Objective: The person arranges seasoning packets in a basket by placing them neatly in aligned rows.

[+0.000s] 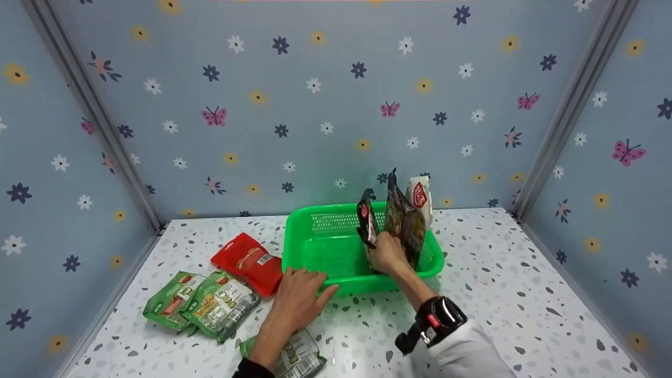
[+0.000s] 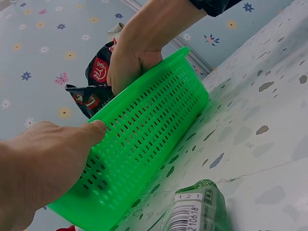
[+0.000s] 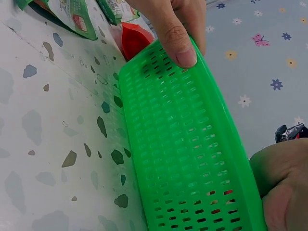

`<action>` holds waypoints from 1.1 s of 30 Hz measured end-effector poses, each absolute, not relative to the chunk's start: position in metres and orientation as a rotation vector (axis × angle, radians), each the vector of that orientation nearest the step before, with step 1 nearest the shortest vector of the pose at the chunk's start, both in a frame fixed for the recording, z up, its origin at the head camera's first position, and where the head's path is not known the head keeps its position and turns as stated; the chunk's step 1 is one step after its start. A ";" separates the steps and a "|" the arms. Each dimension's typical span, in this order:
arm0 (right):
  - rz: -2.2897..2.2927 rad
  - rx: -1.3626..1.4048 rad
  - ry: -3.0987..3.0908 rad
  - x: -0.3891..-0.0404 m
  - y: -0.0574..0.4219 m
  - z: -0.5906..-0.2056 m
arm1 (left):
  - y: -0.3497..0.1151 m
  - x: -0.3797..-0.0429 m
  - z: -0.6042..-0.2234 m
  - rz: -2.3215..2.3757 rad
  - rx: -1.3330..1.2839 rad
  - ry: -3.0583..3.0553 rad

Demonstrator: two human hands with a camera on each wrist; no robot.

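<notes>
My left hand (image 1: 302, 294) holds the near left rim of a green perforated basket (image 1: 362, 285), its thumb on the outer wall in the right wrist view. My right hand (image 1: 388, 254) reaches down over the near rim into the basket. It grips a narrow black packet with a red label (image 1: 367, 218), which stands upright; the fingertips are hidden. Right beside that hand, a larger dark packet (image 1: 407, 218) stands in the basket. Behind it rises a white packet with a red emblem (image 1: 421, 197). In the left wrist view, black packets (image 2: 99, 70) show beyond the rim.
A red packet (image 1: 252, 262) lies against the basket's left side. Two green packets (image 1: 173, 302) overlap on the speckled table (image 1: 499, 283) farther left. Another green packet (image 1: 299, 357) lies near the front, partly under my left forearm. Flower-patterned walls (image 1: 336, 105) enclose the back and sides.
</notes>
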State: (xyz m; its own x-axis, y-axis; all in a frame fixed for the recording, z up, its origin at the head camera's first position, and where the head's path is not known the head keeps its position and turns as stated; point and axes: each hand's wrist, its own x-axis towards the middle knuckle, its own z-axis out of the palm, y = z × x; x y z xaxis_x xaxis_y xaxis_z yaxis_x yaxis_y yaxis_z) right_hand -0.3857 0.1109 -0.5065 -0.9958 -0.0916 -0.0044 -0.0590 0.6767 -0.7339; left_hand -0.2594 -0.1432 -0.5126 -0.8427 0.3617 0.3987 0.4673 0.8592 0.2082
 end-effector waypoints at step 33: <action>-1.178 -0.183 2.956 -0.341 0.103 -0.463 | -0.144 -0.259 -0.512 -0.388 -0.626 -2.654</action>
State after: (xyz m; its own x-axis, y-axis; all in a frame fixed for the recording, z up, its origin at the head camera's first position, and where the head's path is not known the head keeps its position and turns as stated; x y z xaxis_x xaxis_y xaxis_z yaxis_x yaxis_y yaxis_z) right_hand -0.3411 0.1031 -0.4631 -0.9924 -0.0898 0.0845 -0.1232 0.7204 -0.6825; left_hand -0.2589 -0.1435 -0.5119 -0.8263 0.3686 0.4258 0.4751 0.8622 0.1757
